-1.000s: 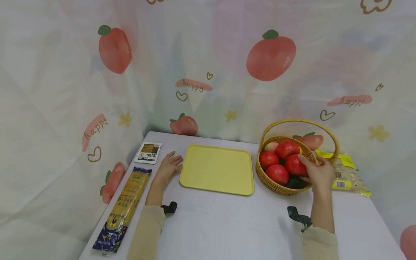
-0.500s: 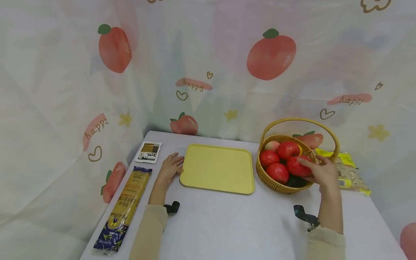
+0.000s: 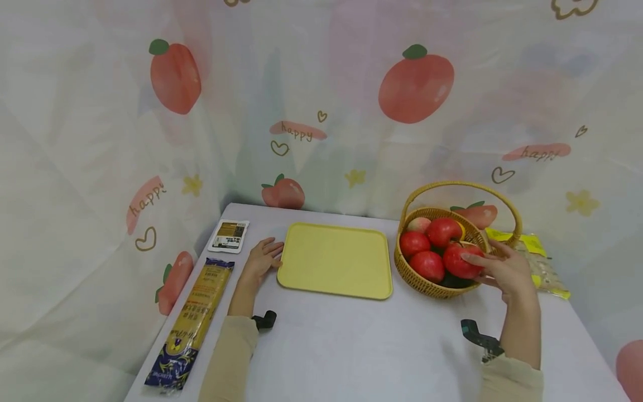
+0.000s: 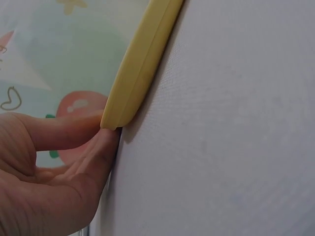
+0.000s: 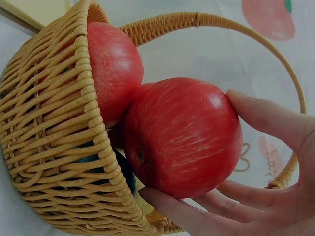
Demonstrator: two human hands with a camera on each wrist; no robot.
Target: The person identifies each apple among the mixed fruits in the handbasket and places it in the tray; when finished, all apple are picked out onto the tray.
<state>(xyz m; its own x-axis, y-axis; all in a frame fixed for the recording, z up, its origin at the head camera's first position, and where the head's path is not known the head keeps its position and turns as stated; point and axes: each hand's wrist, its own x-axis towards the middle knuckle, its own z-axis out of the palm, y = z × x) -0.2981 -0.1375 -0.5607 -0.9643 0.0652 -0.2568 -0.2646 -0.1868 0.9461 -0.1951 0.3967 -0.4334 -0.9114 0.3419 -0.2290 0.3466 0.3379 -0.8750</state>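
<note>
My right hand (image 3: 512, 272) holds a red apple (image 5: 182, 137) between thumb and fingers, at the near right side of the wicker basket (image 5: 54, 123). In the right wrist view the apple bulges past the basket's rim, beside another red apple (image 5: 113, 73). More red apples (image 3: 427, 266), a pale pink fruit (image 3: 419, 224) and a dark green thing (image 3: 454, 282), mostly hidden, lie inside. My left hand (image 3: 259, 261) is at the left edge of the yellow tray (image 3: 334, 261). In the left wrist view its thumb and fingertips touch the tray's rim, the fingers loosely extended.
A spaghetti packet (image 3: 193, 324) lies along the table's left edge, with a small white packet (image 3: 229, 236) behind it. Right of the basket lies a yellow-and-clear bag (image 3: 542, 265). The basket's tall handle (image 3: 462, 183) arches over the fruit. A printed cloth backdrop (image 3: 351, 111) encloses the table.
My right hand has shifted right and slightly toward me, and the apple in it has turned and moved a little right and nearer. The left hand moved slightly right, to the tray's rim.
</note>
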